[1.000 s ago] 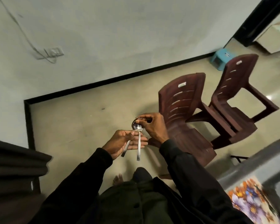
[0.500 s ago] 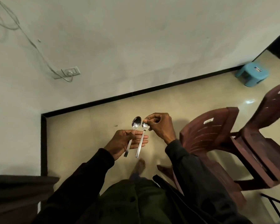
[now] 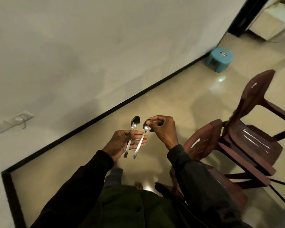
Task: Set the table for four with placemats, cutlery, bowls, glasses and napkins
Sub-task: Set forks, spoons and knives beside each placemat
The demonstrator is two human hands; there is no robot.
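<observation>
Above the tiled floor [image 3: 179, 102] — left hand [image 3: 122, 143], thumb pinning left spoon [image 3: 135, 122] across its fingers; right hand [image 3: 163, 129] pinching right spoon [image 3: 140, 143] by the bowl — handle lying over the left hand's fingers.

Pale plastered wall [image 3: 105, 46] occupies the upper left; a black skirting strip [image 3: 122, 104] runs along its foot and turns a corner at lower left; a wall socket with loose cable [image 3: 18, 119] is fixed low on the wall, blurred. Glossy beige tiled floor [image 3: 179, 99] shows a light reflection near a small blue plastic stool [image 3: 220, 59], which stands just beside the skirting; a dark door frame [image 3: 243, 14] rises at upper right. Two maroon plastic chairs stand close together on the right, the nearer chair [image 3: 197, 145] partly overlapping the farther chair [image 3: 253, 135]; both upright.
</observation>
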